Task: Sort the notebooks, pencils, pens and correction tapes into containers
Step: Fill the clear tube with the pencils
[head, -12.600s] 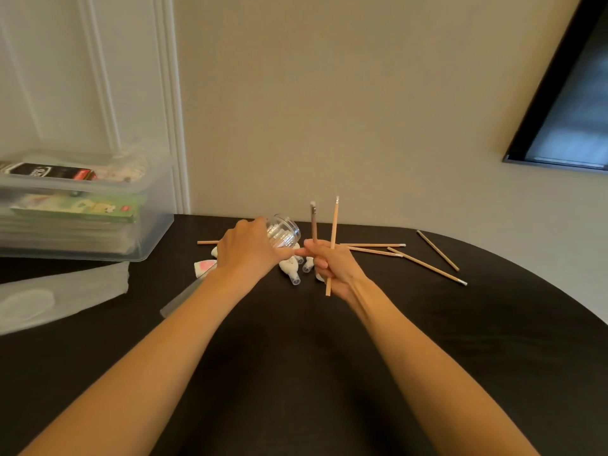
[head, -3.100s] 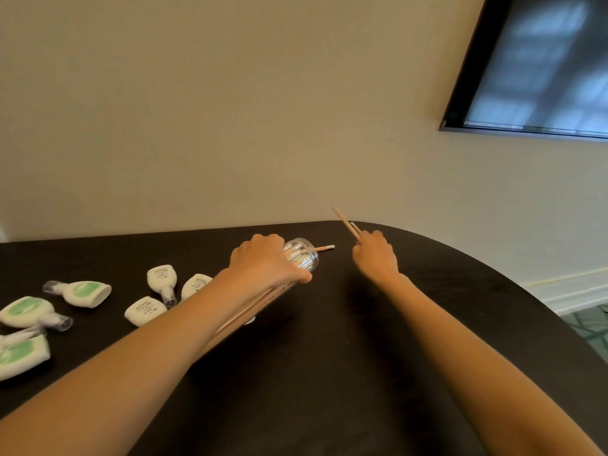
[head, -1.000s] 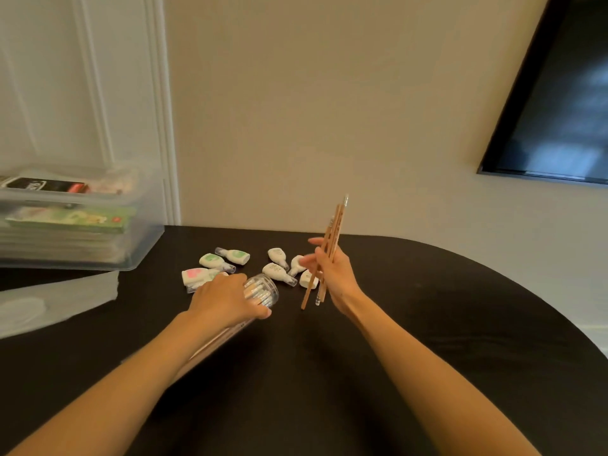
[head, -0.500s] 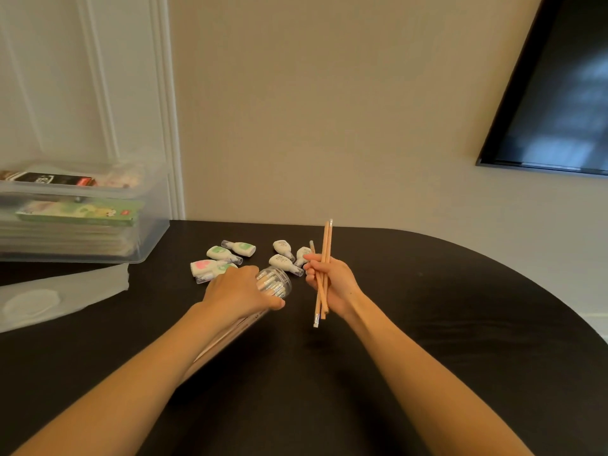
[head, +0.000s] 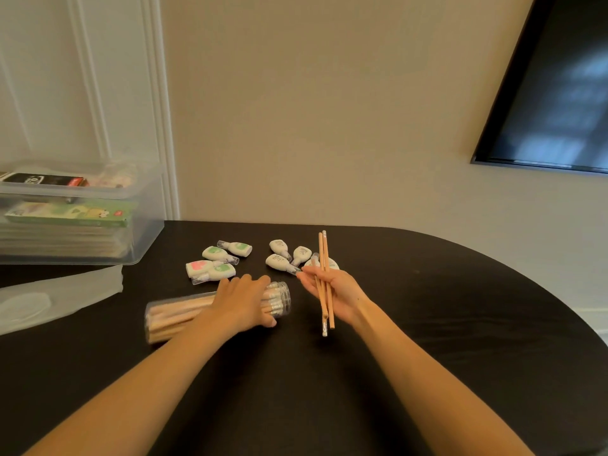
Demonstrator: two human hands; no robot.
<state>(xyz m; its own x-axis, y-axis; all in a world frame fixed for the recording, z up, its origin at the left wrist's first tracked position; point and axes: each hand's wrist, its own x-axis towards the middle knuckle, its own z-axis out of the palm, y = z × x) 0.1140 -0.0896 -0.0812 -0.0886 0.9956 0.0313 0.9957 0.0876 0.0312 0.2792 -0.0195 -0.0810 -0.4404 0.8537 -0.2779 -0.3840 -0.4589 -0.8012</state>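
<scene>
Near the middle of the frame, the person's left hand (head: 245, 301) is curling over a clear cylindrical plastic jar (head: 177, 312) that is lying on its side on the black rounded table (head: 427, 324). It is gripping the jar close to its open mouth, and wooden pencils are showing through the wall. Just right of it, the right hand (head: 335, 294) is holding a few thin wooden pencils (head: 324, 248) loosely across its upturned palm, with the fingers bent around them. The pencils are pointing toward the wall. Small white correction tapes (head: 214, 261) are lying in two clusters just beyond both hands. At the left edge of the frame, a clear plastic bin (head: 144, 232) is holding stacked notebooks (head: 65, 213).
</scene>
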